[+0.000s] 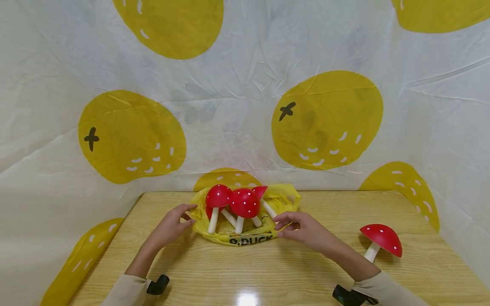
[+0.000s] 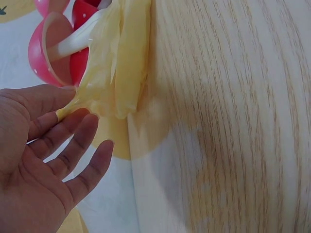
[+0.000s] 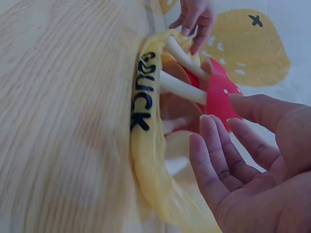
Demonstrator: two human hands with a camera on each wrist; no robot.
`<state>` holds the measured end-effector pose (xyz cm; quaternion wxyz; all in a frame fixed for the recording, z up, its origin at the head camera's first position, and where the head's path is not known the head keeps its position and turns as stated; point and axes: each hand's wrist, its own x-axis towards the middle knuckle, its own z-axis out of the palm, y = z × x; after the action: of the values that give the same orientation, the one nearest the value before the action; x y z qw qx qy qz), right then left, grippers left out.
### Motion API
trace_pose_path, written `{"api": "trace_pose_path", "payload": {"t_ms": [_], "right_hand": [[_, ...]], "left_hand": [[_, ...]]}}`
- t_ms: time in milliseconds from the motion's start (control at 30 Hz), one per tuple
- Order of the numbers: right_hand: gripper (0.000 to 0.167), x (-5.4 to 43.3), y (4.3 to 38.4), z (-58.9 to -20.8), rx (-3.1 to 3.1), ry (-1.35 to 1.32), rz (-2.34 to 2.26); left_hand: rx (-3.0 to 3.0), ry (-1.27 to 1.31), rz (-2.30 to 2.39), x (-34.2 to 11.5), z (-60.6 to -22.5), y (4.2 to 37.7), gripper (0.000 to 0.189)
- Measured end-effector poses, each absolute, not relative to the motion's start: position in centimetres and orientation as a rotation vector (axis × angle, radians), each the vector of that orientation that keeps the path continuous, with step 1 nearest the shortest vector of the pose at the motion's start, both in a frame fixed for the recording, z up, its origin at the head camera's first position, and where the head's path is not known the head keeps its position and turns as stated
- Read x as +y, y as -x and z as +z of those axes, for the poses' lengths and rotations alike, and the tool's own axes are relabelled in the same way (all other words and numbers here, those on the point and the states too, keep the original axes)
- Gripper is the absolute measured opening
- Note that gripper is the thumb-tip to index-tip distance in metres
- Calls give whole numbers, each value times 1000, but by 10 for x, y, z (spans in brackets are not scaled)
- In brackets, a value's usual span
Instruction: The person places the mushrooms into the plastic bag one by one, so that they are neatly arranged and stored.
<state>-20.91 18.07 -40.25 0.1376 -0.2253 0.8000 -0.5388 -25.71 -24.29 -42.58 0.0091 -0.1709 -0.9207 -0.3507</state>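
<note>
A thin yellow plastic bag [image 1: 285, 199] with black lettering lies spread and crumpled at the back of the table, holding several toy mushrooms [image 1: 245, 202] with red, white-dotted caps and pale stems. At the bag's left side, my left hand [image 1: 172, 223] pinches a bit of its edge between thumb and forefinger, the other fingers spread loosely. In the left wrist view the bag [image 2: 130, 53] is drawn to a point at those fingertips. My right hand [image 1: 304, 229] hovers by the bag's right front, fingers loosely bent and holding nothing; a mushroom cap [image 3: 221, 94] shows beyond its fingertips.
One more red-capped mushroom [image 1: 383, 239] lies on the wooden table [image 1: 214, 272] at the right, beside my right forearm. A whitish sheet [image 1: 229, 106] with large yellow fruit shapes hangs behind the table's back edge and along its sides.
</note>
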Motion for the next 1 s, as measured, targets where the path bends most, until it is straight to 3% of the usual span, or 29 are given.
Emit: {"api": "trace_pose_path", "payload": {"t_ms": [1000], "right_hand": [[48,292,181,-389,2361,494,-1476]], "left_hand": [[-2855,573,-1107,-246,-430,260,48]]}}
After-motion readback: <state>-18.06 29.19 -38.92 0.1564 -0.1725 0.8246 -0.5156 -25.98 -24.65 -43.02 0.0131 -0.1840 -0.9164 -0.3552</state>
